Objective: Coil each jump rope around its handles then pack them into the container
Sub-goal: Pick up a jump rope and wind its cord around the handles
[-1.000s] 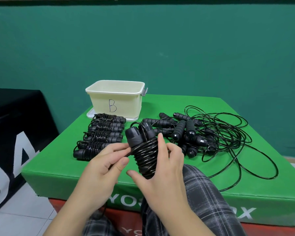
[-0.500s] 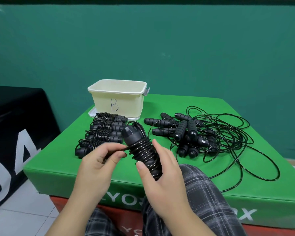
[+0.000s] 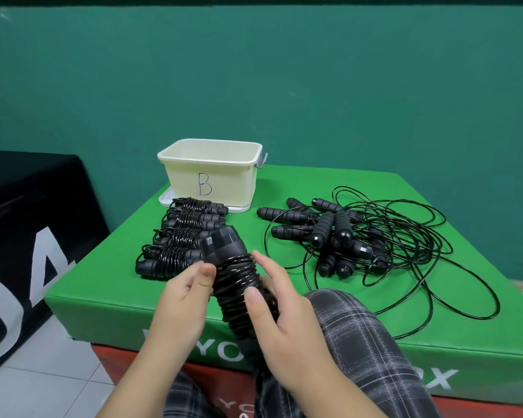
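Observation:
Both hands hold a black jump rope (image 3: 236, 282) whose cord is wound tightly around its paired handles. It tilts with its top end up and to the left. My right hand (image 3: 280, 324) grips the lower part of the bundle. My left hand (image 3: 183, 300) pinches it at the left side, near the top. Several coiled ropes (image 3: 181, 236) lie in a row on the green block (image 3: 109, 285). To the right sits a tangled pile of uncoiled ropes (image 3: 357, 236). The cream container (image 3: 212, 173) marked "B" stands behind the coiled row.
The container stands on a white lid (image 3: 169, 200). Loose cord loops (image 3: 453, 297) spread to the block's right front edge. A black padded block (image 3: 27, 224) stands to the left. My knee in plaid trousers (image 3: 360, 336) lies against the block's front. A green wall is behind.
The bundle has dropped lower and tilted further, its top swinging left. My left hand's fingers have closed in against the bundle's side. My right hand has slid down along it.

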Available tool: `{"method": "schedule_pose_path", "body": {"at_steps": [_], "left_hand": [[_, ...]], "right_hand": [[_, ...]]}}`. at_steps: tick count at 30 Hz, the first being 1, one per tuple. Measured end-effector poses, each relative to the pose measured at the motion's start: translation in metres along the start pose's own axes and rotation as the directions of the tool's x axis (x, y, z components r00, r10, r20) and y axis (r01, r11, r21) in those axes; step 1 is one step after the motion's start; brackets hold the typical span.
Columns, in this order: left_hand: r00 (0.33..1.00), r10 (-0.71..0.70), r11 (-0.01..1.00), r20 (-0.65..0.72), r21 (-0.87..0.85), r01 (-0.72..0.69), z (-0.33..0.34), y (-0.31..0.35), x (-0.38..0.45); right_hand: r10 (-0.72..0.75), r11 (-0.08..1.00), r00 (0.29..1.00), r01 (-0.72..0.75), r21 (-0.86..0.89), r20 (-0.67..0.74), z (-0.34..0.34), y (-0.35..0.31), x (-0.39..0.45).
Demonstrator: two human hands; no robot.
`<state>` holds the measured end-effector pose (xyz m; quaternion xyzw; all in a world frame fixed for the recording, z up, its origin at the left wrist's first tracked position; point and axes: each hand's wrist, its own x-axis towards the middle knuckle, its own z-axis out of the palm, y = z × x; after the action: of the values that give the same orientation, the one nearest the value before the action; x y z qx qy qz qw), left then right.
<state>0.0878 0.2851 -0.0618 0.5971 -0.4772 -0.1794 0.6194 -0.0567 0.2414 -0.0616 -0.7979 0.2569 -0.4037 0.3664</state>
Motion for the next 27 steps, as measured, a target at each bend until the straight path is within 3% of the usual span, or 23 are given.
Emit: {"method": "schedule_pose_path", "body": {"at_steps": [3, 6, 8, 11, 13, 17, 19, 24, 27], "left_hand": [[0.998, -0.011, 0.988, -0.066, 0.155, 0.021, 0.001, 0.010, -0.004], [0.996, 0.000, 0.947, -0.090, 0.320, 0.029, 0.000, 0.013, -0.005], [0.996, 0.049, 0.891, -0.077, 0.453, -0.009, -0.003, 0.012, -0.003], [0.987, 0.160, 0.764, 0.006, 0.633, -0.128, -0.007, 0.014, -0.002], [0.977, 0.207, 0.703, 0.051, 0.686, -0.185, -0.006, 0.015, -0.002], [0.942, 0.278, 0.686, 0.186, 0.648, -0.330, -0.010, 0.008, 0.002], [0.938, 0.284, 0.762, 0.200, 0.546, -0.347, -0.012, 0.005, 0.001], [0.982, 0.162, 0.962, 0.093, 0.206, -0.178, -0.007, 0.003, 0.002], [0.998, 0.008, 1.000, 0.059, -0.005, -0.007, 0.003, 0.005, -0.001]], "right_hand": [[-0.181, 0.972, 0.973, 0.155, -0.176, -0.144, 0.006, 0.005, 0.002], [-0.227, 0.940, 0.955, 0.164, -0.300, -0.190, 0.010, 0.011, 0.002], [-0.163, 0.932, 0.974, 0.100, -0.348, -0.157, 0.009, 0.007, 0.001], [0.029, 0.908, 1.000, -0.027, -0.417, 0.000, 0.007, -0.001, 0.001], [0.094, 0.888, 0.995, -0.077, -0.454, 0.014, 0.006, -0.001, 0.002], [0.075, 0.878, 0.992, -0.116, -0.464, -0.106, 0.008, 0.000, 0.003], [0.085, 0.900, 0.988, -0.131, -0.417, -0.126, 0.006, -0.002, 0.002], [0.101, 0.952, 0.989, -0.127, -0.279, -0.107, 0.001, -0.004, 0.002], [0.167, 0.973, 0.982, -0.178, -0.144, -0.086, -0.001, -0.005, 0.002]]}}
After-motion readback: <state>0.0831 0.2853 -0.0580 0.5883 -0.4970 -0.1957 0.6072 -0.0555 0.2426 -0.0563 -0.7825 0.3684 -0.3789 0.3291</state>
